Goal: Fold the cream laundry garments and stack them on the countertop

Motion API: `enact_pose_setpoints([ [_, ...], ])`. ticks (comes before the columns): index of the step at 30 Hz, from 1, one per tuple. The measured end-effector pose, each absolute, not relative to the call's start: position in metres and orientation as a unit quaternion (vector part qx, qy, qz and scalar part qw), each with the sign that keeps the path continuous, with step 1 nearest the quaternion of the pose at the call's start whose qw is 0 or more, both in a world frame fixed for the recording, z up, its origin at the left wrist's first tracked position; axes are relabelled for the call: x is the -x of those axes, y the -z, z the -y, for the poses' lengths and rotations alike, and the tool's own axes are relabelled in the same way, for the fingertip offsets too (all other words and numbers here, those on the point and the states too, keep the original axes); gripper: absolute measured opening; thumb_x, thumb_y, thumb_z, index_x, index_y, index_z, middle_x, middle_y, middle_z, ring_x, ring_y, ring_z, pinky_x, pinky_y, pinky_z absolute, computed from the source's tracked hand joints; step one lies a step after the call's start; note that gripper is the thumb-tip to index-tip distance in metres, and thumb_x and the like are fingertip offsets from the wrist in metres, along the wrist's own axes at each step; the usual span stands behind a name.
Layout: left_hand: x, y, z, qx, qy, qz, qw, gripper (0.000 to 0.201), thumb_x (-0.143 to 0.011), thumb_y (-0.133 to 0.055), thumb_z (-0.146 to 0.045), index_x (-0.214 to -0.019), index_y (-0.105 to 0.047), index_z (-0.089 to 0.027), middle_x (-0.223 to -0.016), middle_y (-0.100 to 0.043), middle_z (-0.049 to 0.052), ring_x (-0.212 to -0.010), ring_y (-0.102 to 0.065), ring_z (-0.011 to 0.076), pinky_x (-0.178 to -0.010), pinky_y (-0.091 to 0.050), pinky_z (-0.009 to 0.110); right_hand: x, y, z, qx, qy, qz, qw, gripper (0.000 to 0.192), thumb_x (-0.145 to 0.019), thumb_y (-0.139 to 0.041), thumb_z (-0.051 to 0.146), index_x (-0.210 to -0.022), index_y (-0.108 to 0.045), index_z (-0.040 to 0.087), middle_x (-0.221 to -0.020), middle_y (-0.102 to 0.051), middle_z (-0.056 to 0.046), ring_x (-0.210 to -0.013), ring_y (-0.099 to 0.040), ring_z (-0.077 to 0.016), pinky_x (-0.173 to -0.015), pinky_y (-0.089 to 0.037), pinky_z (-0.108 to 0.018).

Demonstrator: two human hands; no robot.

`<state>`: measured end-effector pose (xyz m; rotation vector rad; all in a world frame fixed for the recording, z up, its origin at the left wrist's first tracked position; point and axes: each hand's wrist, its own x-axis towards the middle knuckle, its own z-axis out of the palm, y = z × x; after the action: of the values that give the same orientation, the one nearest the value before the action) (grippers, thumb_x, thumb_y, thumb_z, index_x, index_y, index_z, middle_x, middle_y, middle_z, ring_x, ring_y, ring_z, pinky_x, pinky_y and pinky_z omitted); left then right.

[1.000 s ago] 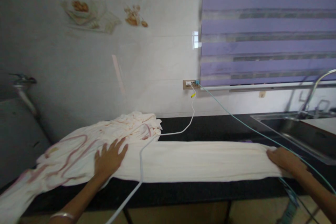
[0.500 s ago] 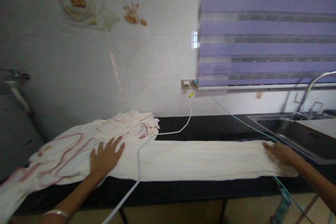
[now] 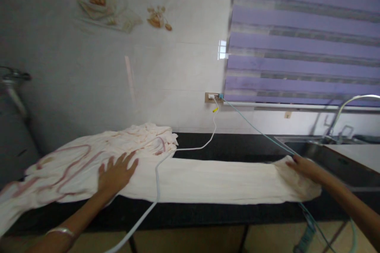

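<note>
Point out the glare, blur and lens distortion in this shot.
Head view: bright window reflections glare on the glossy wall tiles; the left edge falls dark; the tap and the right hand on the cloth look soft; the blind slants and the counter bows from the wide lens.

The right hand point(image 3: 304, 166) has slid from the near right corner of the cloth point(image 3: 213, 180) up to its far corner beside the sink point(image 3: 341, 158). That end now looks bunched and rounded rather than flat and square.
</note>
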<state>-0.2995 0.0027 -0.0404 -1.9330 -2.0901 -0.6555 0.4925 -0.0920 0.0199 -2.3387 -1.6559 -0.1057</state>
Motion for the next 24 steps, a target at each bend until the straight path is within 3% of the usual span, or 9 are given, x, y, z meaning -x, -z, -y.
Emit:
enact_pose_setpoints([
  [4,0.296,0.041,-0.003,0.633,0.223,0.727,0.147,0.065,-0.099,-0.031,-0.060,-0.159,-0.037,-0.034,-0.163,-0.037,0.007,-0.148,-0.021,0.0484,-0.117,-0.012,0.069,-0.480,-0.020,0.084,0.805,0.027,0.588,0.079,0.039,-0.097,-0.052,0.038,-0.105,-0.070,0.004,-0.110,-0.072,-0.025,-0.099,-0.070,-0.0329,-0.083,-0.048,-0.035],
  [10,0.294,0.042,-0.002,0.635,0.214,0.725,0.161,0.065,-0.100,-0.030,-0.060,-0.159,-0.037,-0.032,-0.162,-0.039,0.009,-0.146,-0.025,0.0481,-0.116,-0.012,0.068,-0.437,-0.026,0.080,0.809,0.001,0.575,0.123,0.055,-0.098,-0.042,0.048,-0.111,-0.070,0.002,-0.110,-0.071,-0.027,-0.103,-0.070,-0.0332,-0.086,-0.051,-0.037],
  [18,0.293,0.041,-0.001,0.636,0.222,0.724,0.153,0.065,-0.100,-0.033,-0.057,-0.158,-0.039,-0.030,-0.162,-0.039,0.010,-0.147,-0.023,0.0496,-0.116,-0.011,0.068,-0.387,-0.038,0.073,0.790,-0.041,0.601,0.112,0.039,-0.096,-0.049,0.043,-0.102,-0.068,0.009,-0.107,-0.074,-0.021,-0.097,-0.072,-0.0286,-0.075,-0.049,-0.029],
  [24,0.290,0.036,0.004,0.633,0.213,0.730,0.143,0.064,-0.100,-0.036,-0.056,-0.158,-0.039,-0.030,-0.163,-0.038,0.009,-0.148,-0.020,0.0481,-0.118,-0.009,0.066,-0.363,-0.032,0.073,0.791,-0.011,0.607,0.074,0.037,-0.100,-0.042,0.040,-0.114,-0.061,0.011,-0.110,-0.073,-0.022,-0.103,-0.072,-0.0298,-0.079,-0.049,-0.032],
])
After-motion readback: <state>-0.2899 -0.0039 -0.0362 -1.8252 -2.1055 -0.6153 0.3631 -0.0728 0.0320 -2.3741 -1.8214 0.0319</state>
